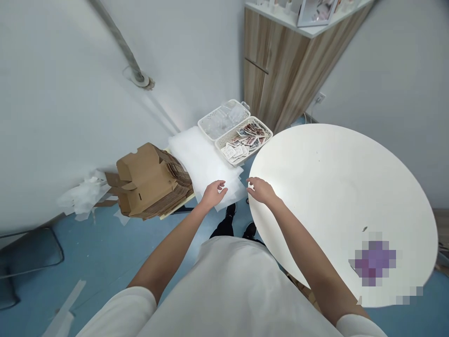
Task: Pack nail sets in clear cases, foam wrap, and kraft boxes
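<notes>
My left hand (pixel 213 194) is held out above the near edge of a stack of white foam sheets (pixel 198 157), fingers apart and holding nothing. Across from it, my right hand (pixel 261 190) hovers at the left rim of a round white table (pixel 333 173), also with its fingers apart and nothing in them. Left of the foam sheets lies a pile of flattened brown cardboard boxes (pixel 150 180), the top one partly folded up. Behind the sheets, one white basket (pixel 229 163) holds many printed cards, and a second basket (pixel 200 125) holds clear plastic bags.
A wood-grain cabinet (pixel 273 65) fills the back corner. Crumpled white wrapping (pixel 84 194) lies by the left wall, and a dark chair (pixel 31 255) stands at far left. A blurred purple item (pixel 377 260) rests on the table's right side. Strips of white material (pixel 65 313) are on the blue floor.
</notes>
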`<state>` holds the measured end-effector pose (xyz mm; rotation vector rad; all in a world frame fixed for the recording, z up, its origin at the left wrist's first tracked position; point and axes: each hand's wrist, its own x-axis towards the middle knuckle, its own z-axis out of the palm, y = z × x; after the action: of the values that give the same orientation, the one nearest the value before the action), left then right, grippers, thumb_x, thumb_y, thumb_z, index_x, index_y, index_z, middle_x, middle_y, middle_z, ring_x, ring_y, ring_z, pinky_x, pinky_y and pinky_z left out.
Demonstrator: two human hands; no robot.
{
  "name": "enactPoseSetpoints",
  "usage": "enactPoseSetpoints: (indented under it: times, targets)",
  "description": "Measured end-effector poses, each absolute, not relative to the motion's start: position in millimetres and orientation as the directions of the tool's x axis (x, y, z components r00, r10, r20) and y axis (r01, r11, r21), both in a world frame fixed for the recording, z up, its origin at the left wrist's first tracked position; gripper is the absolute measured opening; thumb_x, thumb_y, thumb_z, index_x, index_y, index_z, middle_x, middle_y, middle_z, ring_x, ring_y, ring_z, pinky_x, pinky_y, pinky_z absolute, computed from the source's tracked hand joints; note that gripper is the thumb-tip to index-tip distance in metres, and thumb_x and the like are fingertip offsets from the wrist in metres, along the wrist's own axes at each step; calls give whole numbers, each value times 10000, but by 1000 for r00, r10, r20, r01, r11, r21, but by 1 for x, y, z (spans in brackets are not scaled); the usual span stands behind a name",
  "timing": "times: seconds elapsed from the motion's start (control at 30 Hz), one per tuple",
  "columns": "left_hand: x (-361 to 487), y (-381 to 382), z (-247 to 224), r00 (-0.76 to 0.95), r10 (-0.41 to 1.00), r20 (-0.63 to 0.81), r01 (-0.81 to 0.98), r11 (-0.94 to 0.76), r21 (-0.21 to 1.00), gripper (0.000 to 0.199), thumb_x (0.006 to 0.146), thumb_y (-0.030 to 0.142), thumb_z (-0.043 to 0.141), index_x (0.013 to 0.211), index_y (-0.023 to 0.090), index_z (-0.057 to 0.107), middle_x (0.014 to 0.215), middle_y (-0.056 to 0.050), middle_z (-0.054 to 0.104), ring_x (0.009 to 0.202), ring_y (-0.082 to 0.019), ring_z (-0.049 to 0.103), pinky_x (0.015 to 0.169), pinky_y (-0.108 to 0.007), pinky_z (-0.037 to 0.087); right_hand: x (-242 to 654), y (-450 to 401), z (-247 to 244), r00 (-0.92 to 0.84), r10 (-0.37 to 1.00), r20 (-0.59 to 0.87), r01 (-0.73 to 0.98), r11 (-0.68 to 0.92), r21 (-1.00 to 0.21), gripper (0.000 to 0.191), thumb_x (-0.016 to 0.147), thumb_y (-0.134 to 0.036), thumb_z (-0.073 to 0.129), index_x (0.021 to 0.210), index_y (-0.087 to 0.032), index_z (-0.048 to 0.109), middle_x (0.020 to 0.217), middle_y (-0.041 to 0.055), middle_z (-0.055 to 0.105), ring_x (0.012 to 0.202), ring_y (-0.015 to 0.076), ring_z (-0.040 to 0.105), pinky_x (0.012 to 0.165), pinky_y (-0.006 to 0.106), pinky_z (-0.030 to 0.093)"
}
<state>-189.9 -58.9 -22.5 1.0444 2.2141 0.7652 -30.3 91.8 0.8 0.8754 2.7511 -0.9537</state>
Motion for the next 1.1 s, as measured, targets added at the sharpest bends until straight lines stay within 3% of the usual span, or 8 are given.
enactPoseSetpoints:
  times: [0.23, 0.43, 0.57, 0.77, 0.9, 1.1]
  targets:
    - [-255, -12, -21, -464, 862, -203, 632, 483, 606, 359, 760, 349, 502, 1071, 171, 524, 1082, -65, 581, 834, -177, 577, 733, -305, 462, -93, 119, -14, -774, 574, -267, 626, 631, -458, 354, 770, -281, 501, 1113, -192, 504, 1074, 86, 560, 979, 216, 510, 783, 298, 381]
    - [-304, 40, -29, -341, 921, -188, 732, 386, 562, 371, 745, 280, 536, 1098, 167, 511, 1073, -81, 580, 892, -204, 573, 815, -322, 426, -139, 138, -32, -719, 632, -290, 680, 551, -484, 348, 765, -272, 495, 1101, -181, 519, 1100, 72, 576, 1050, 205, 489, 842, 292, 372]
    - [-327, 73, -40, -257, 944, -206, 789, 328, 520, 366, 747, 207, 525, 1108, 152, 505, 1090, -92, 574, 928, -209, 560, 837, -315, 411, -160, 146, -46, -677, 656, -333, 720, 498, -483, 355, 766, -250, 478, 1108, -162, 512, 1104, 74, 580, 1037, 204, 503, 834, 289, 379]
    - [-344, 113, -57, -150, 943, -296, 882, 263, 391, 371, 729, 127, 516, 1100, 156, 510, 1068, -101, 579, 1024, -226, 512, 858, -310, 391, -188, 153, -60, -625, 693, -360, 776, 501, -383, 367, 746, -148, 455, 1110, -160, 497, 1053, 100, 589, 1004, 229, 512, 805, 306, 378]
    - [-345, 130, -64, -108, 902, -418, 930, 240, 278, 321, 727, 109, 500, 1045, 145, 531, 1007, -118, 592, 985, -235, 532, 815, -307, 411, -203, 158, -68, -565, 699, -438, 824, 456, -335, 344, 740, -150, 475, 1084, -151, 488, 1040, 127, 562, 961, 235, 529, 763, 307, 386]
    - [-345, 141, -77, -94, 850, -518, 938, 249, 239, 286, 696, 76, 510, 978, 113, 541, 954, -147, 600, 930, -253, 561, 765, -325, 435, -214, 164, -83, -436, 694, -574, 900, 332, -282, 255, 756, -176, 462, 1008, -156, 501, 970, 126, 582, 888, 237, 557, 684, 297, 390]
